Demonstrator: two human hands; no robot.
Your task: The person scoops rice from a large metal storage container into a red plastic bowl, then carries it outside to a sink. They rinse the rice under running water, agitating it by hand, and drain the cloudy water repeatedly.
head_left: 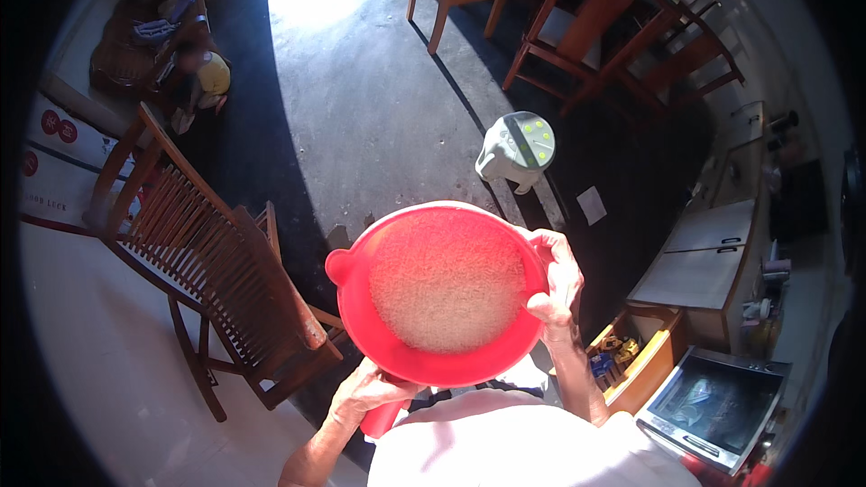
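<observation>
"Starting nearest the body, what is being held?"

"A red bowl point(451, 368), filled with pale grains point(446, 307), is held between both hands. Its near-left edge is supported by the left hand point(365, 390); how far those fingers are curled cannot be told, as they are hidden underneath. A red handle-like piece point(383, 418) is seen below that palm; whether it is joined to the bowl cannot be told."

"And the right hand point(557, 280)?"

"It is closed on the bowl's right rim, with the thumb laid over the inner side."

"How is the bowl aligned?"

"No clear long axis is given by its nearly round rim. The small tab point(337, 267) is set on the left, roughly opposite the right grip. Both hands are in contact, so neither is nearer."

"Farther out?"

"A slatted chair point(203, 230) is placed left of the bowl, a stool point(519, 146) beyond it, slightly right."
</observation>
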